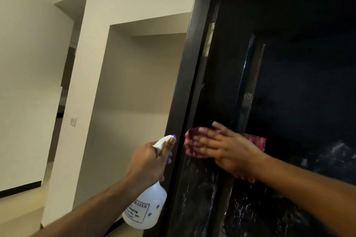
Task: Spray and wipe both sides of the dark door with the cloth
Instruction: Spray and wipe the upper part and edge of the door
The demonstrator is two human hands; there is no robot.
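The dark door [300,86] fills the right half of the view, with wet white streaks low on its panel. My right hand [227,150] lies flat with straight fingers on a red cloth [258,140], pressing it against the door near the hinge side. My left hand [148,161] grips the neck of a white spray bottle [146,209] with a purple nozzle, held just left of the door frame, the forefinger lying along the spray head.
A dark door frame [185,82] with a metal hinge [209,38] runs up the middle. Cream walls and an open passage lie to the left, with a light switch [73,121] on a wall corner.
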